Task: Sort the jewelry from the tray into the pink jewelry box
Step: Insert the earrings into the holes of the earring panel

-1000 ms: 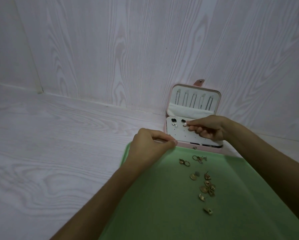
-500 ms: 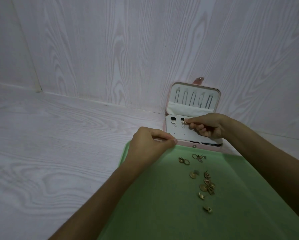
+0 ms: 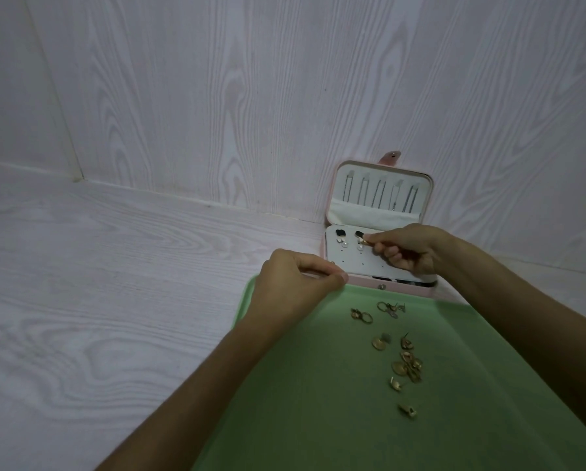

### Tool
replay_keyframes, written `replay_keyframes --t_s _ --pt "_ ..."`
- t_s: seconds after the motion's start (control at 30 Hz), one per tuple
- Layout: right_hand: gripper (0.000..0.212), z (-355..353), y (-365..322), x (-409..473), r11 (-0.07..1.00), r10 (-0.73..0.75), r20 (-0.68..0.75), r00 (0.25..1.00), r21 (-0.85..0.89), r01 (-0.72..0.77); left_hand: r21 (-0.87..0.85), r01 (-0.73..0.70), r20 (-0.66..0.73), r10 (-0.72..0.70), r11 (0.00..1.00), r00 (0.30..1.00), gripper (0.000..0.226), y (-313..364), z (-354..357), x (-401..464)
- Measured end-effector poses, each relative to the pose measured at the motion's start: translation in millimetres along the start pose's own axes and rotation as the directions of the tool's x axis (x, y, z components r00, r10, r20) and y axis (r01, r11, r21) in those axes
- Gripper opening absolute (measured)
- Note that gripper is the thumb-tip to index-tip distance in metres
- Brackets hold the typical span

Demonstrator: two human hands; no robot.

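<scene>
Little has shifted since the earlier frames: both hands hold their places. At the green tray's (image 3: 318, 419) far left corner, the left hand (image 3: 295, 287) has its fingers curled, thumb and forefinger pinching something too small to make out. Gold earrings and rings (image 3: 402, 355) lie scattered mid-tray. Just beyond the tray, touching its far rim, the pink jewelry box (image 3: 381, 229) stands open against the white wood-grain wall (image 3: 216, 96), chains hanging in its lid. The right hand (image 3: 407, 248) pinches a small earring (image 3: 364, 237) at the white stud panel, beside two pearl studs (image 3: 352, 245), covering the panel's right side.
</scene>
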State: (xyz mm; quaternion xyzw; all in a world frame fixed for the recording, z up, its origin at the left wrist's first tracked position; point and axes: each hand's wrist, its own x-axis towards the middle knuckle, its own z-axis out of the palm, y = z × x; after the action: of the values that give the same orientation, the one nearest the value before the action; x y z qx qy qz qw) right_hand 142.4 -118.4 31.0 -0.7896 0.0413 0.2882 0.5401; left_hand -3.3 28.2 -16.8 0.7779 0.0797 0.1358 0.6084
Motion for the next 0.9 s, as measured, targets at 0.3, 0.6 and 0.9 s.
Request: replay_keyframes --t_s 0.3,0.6,0.9 --pt "0.013 12 7 -5 0.915 -0.354 -0.23 0.907 -0.287 0.284 0.016 0.015 -0.008 -0.015 1.0 1.0 0.002 0 0 0" --pt "0.02 11 11 -5 0.905 -0.388 -0.241 0.89 -0.281 0.318 -0.006 0.039 -0.011 -0.039 0.999 0.999 0.005 0 -1 -1" --pt "0.022 24 34 -68 0.843 -0.51 -0.06 0.858 -0.234 0.485 -0.068 0.035 0.016 -0.034 0.997 0.999 0.008 1 0 -6"
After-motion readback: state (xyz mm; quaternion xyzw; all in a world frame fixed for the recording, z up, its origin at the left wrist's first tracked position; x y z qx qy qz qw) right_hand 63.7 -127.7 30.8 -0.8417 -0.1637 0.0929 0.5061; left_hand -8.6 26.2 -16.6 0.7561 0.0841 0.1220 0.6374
